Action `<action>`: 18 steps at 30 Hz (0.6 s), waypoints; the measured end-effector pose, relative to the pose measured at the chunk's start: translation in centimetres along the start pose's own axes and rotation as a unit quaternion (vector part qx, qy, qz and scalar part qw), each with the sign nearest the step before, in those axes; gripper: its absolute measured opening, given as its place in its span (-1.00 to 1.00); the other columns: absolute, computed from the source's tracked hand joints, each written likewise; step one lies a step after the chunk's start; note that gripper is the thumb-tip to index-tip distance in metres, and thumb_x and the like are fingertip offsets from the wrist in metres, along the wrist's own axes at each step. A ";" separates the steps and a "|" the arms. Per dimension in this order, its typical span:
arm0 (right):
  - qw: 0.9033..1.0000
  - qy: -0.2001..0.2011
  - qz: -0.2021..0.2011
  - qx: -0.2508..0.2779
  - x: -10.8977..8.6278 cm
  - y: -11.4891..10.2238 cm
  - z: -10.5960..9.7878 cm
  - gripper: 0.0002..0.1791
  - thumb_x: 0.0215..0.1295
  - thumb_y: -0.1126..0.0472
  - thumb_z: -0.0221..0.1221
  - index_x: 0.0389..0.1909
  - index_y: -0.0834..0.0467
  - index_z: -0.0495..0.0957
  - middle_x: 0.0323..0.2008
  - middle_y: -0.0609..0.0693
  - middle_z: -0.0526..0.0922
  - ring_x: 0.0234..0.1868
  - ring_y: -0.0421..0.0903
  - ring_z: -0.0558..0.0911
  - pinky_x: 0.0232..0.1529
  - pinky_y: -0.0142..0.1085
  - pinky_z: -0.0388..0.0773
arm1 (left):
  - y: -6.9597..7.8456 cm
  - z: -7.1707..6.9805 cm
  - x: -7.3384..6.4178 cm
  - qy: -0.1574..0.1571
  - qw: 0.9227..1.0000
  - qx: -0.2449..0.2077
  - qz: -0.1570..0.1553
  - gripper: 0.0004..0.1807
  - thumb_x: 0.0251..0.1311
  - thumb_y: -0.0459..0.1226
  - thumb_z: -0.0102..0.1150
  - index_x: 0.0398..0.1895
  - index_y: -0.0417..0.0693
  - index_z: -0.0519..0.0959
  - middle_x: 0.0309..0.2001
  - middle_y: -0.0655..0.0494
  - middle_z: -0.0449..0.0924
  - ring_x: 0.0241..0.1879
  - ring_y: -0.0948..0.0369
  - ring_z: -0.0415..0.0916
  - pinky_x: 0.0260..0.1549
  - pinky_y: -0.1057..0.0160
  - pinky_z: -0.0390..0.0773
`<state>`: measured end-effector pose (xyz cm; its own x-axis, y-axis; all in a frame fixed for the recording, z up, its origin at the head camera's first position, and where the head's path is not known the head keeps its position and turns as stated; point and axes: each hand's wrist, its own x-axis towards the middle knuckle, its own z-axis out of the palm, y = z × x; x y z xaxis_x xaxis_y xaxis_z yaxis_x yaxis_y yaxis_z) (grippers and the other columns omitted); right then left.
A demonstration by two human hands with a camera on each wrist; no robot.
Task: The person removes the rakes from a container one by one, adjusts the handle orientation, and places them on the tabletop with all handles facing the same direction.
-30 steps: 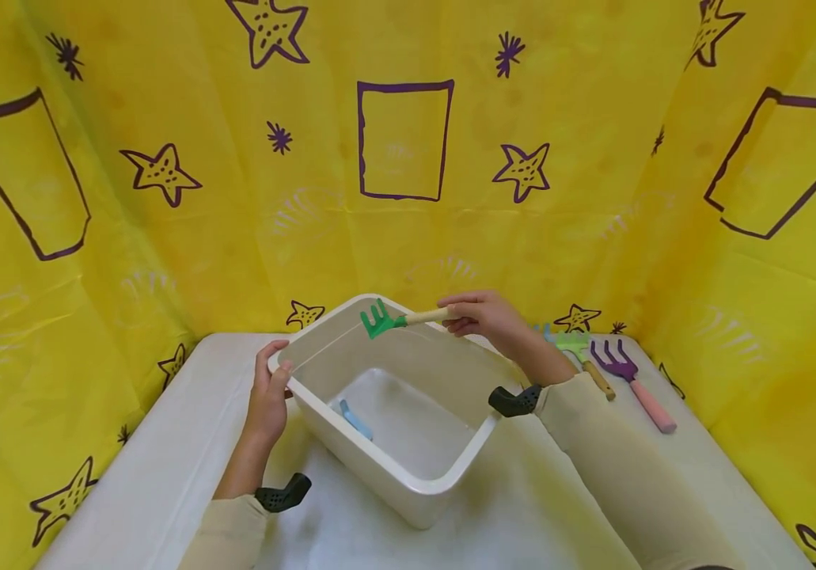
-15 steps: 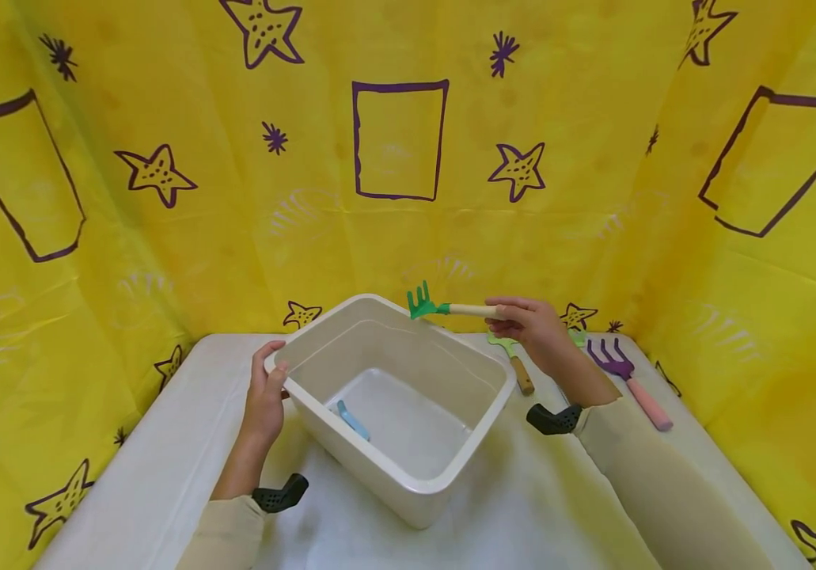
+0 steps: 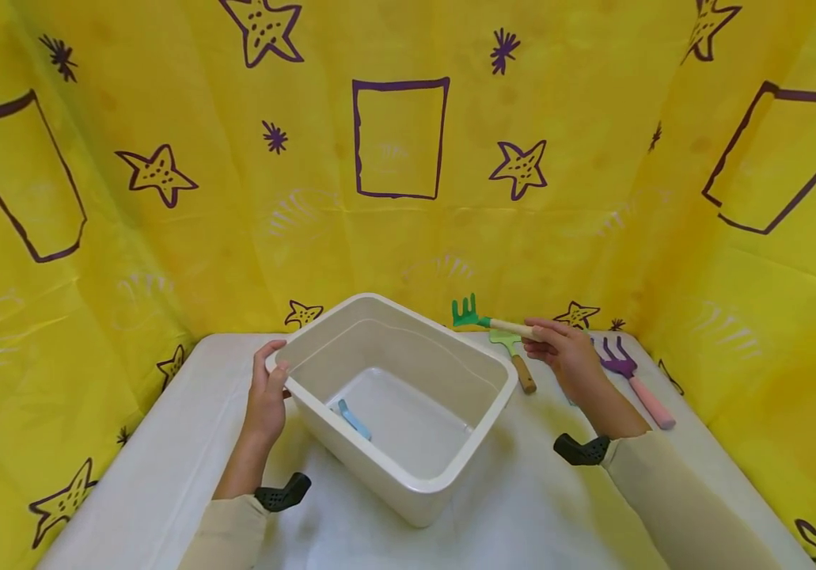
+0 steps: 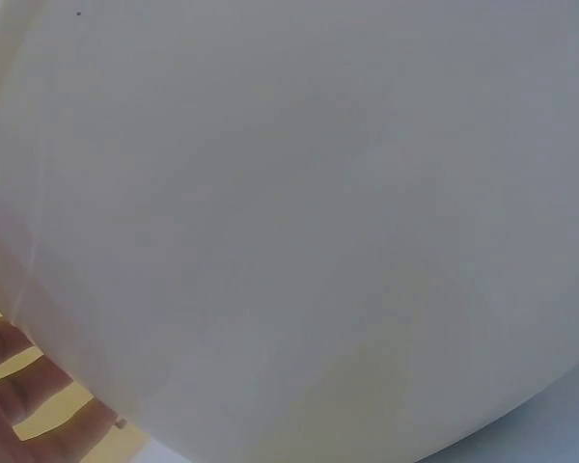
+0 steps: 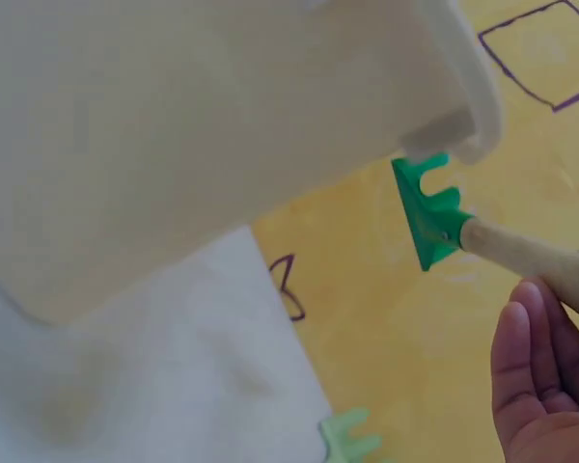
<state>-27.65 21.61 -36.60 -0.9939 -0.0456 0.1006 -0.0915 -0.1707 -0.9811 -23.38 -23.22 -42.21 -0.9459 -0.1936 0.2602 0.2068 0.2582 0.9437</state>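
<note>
My left hand (image 3: 267, 400) grips the left corner of a white plastic bin (image 3: 379, 483), thumb over the rim and fingers outside. Inside lies a light-blue curved piece (image 3: 354, 421). Past the bin's right side, my right hand (image 3: 570, 360) pinches the pale wooden handle of a small green hand rake (image 3: 464, 313). Its tines point up in the head view, and in the right wrist view the rake head (image 5: 429, 217) shows just below a corner of the bin. The left wrist view is mostly filled by the bin's wall (image 4: 289, 212), with my fingers (image 4: 39, 386) at lower left.
On the white table (image 3: 144, 475), a light-green tool with a brown handle (image 3: 524, 374) lies right of the bin. Farther right is a purple fork with a pink handle (image 3: 652, 402). Other tools are partly hidden behind my right hand. Yellow printed cloth (image 3: 393, 253) encloses the table.
My right hand has carried the green rake from above the bin to the right, past its far rim. The brown-handled tool has come into sight. The left hand and bin hold still.
</note>
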 end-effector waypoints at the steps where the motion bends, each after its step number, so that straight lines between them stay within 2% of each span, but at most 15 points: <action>1: 1.000 0.006 0.002 0.001 -0.3 0.2 -0.3 -0.54 0.40 0.22 0.14 0.20 0.44 0.43 -0.31 -0.01 0.70 -0.36 -0.15 0.67 -0.15 -0.33 0.60 | 0.0 0.0 0.0 0.001 1.000 -0.004 0.001 -0.49 0.46 -0.04 -0.28 0.41 0.12 0.07 0.28 -0.04 0.28 0.11 -0.03 0.31 -0.01 -0.01 0.36; 8: 0.998 0.046 0.009 -0.034 -2.3 1.6 -2.4 -0.67 0.34 0.19 0.21 0.05 0.28 0.61 -0.33 -0.05 0.71 -0.36 -0.18 0.69 -0.18 -0.35 0.60 | 0.1 0.2 0.1 0.005 1.000 -0.009 0.012 -0.52 0.45 -0.09 -0.30 0.39 0.08 0.11 0.21 -0.10 0.33 0.01 0.01 0.36 -0.11 0.07 0.38; 14: 0.995 0.047 0.002 -0.086 -3.8 2.7 -3.4 -0.57 0.36 0.15 0.20 0.07 0.41 0.53 -0.31 -0.01 0.69 -0.35 -0.18 0.67 -0.18 -0.34 0.60 | 0.2 0.0 0.1 0.000 1.000 -0.009 0.001 -0.51 0.45 -0.10 -0.32 0.41 0.10 0.08 0.25 -0.09 0.29 0.07 -0.02 0.33 -0.09 0.05 0.36; 18: 0.994 0.049 0.022 -0.096 -4.6 3.3 -3.9 -0.56 0.35 0.14 0.20 0.06 0.42 0.53 -0.35 0.00 0.68 -0.38 -0.15 0.65 -0.21 -0.34 0.61 | 1.2 -0.2 -0.3 -0.008 1.000 -0.013 -0.011 -0.50 0.44 -0.15 -0.33 0.42 0.04 0.06 0.27 -0.14 0.26 0.11 -0.08 0.30 -0.07 0.03 0.34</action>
<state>-23.58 25.09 -40.99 -0.9976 0.0489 0.0488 -0.0478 0.0216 -0.9986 -22.84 -23.01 -41.11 -0.9541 -0.1844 0.2359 0.1919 0.2283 0.9545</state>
